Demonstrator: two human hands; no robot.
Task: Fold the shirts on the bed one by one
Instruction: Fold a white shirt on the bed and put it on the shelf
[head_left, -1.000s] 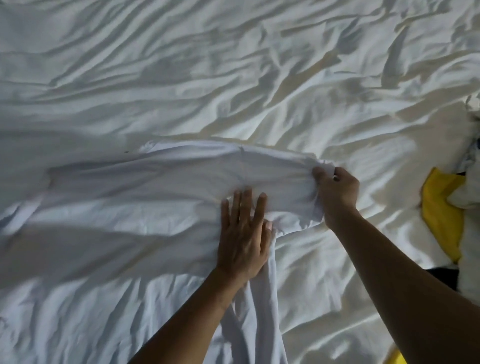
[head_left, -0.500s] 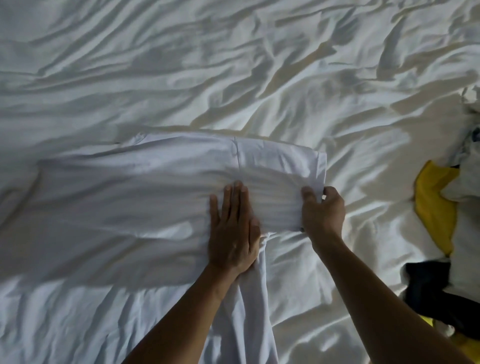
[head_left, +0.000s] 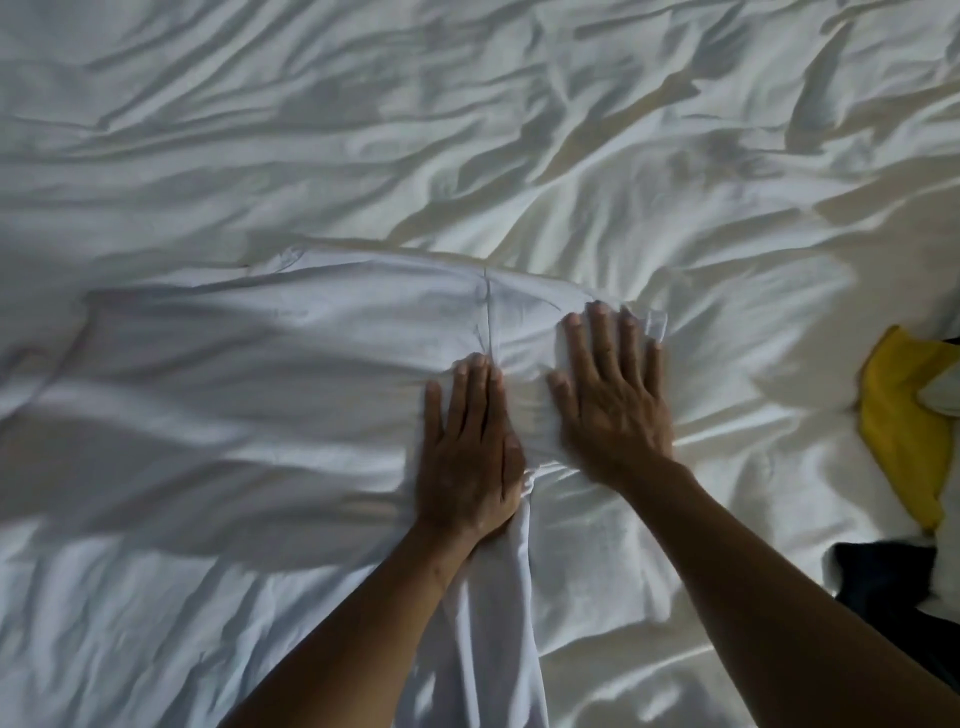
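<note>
Yellow garment (head_left: 898, 421) and dark garment (head_left: 883, 587) cut off by right edge. Sleeve (head_left: 498, 623) of white shirt (head_left: 311, 364) cut off by bottom edge. Right hand (head_left: 613, 400) slightly blurred.

a bedroom in a home: a bed (head_left: 519, 130) under rumpled white sheets, loose clothes (head_left: 904, 415) piled at its edge.

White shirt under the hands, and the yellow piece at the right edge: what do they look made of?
White shirt: thin soft fabric, likely cotton or a blend, matte. It creases finely, shows a stitched seam above the left hand and bunches ahead of the right hand. Yellow piece: also matte cloth, lying in limp folds; its fibre cannot be told.
</note>
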